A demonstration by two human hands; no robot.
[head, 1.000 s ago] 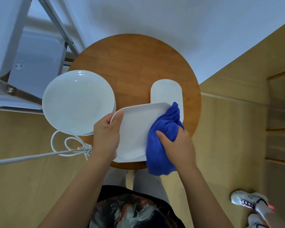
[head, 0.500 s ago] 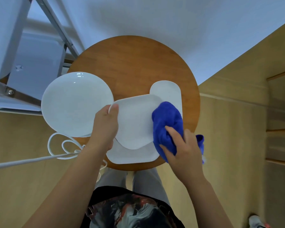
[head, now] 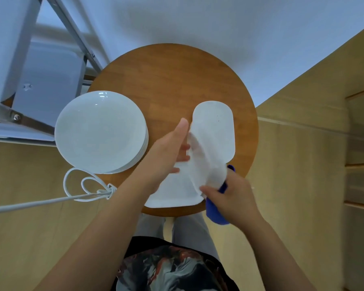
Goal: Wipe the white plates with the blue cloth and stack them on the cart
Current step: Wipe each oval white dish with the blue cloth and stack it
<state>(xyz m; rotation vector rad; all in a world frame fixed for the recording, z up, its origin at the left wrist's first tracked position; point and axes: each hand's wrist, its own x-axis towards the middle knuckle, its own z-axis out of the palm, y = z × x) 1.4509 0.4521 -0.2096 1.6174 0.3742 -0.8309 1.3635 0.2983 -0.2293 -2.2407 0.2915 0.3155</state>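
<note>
Two hands work over a round wooden table [head: 166,80], with a white plate between them. That held plate [head: 204,162] is rounded-rectangular, tilted steeply on edge and blurred, so its exact outline is hard to read. The left hand [head: 168,156] lies against its left face with the fingers straight and close together, the thumb pointing up and away along the plate's upper edge. The right hand [head: 231,196] grips the plate's lower right end, thumb curled across the near face, and the same hand has the blue cloth [head: 215,213] bunched under its palm, so only a dark blue fold below the wrist and a small tip by the knuckles show. Beneath the held plate another white plate [head: 172,194] lies flat on the near edge of the table, partly covered by the left wrist. A third plate of the same shape [head: 216,122] lies flat toward the table's right side, just behind the tilted one. On the left, a stack of round white plates [head: 99,131] rests on the table and overhangs its rim. Past that stack, a metal-framed cart [head: 32,72] with pale shelves stands beside the table. A looped white cord [head: 84,185] hangs near the left forearm.
</note>
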